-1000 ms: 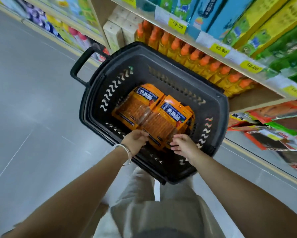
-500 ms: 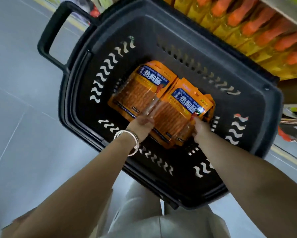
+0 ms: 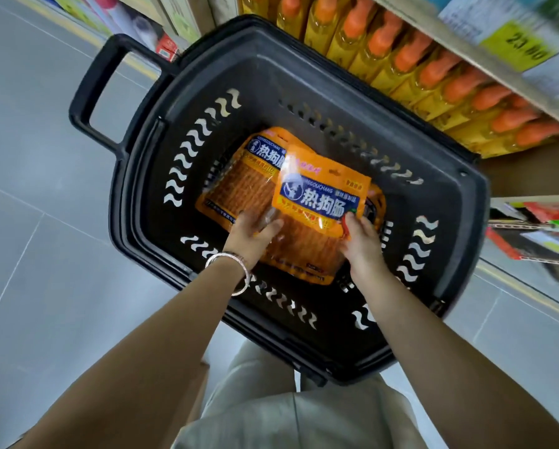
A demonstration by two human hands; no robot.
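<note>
Both hands hold 1 orange sausage packet (image 3: 323, 196) low inside a black shopping basket (image 3: 304, 56). The left hand (image 3: 252, 236) curls round its near left edge and the right hand (image 3: 362, 243) pinches its near right edge, equally close. Its long axis runs away from the person, label end farthest, overlapping a 2nd packet (image 3: 239, 186) on the left. The basket walls ring it and the room above is open. Bottles (image 3: 433, 76) crowd the far right rim.

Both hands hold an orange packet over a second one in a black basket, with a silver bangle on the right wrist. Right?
No: the head view shows the silver bangle on the left wrist, behind the left hand. Otherwise right: it and the right hand hold the orange packet over the second packet in the black basket.
</note>
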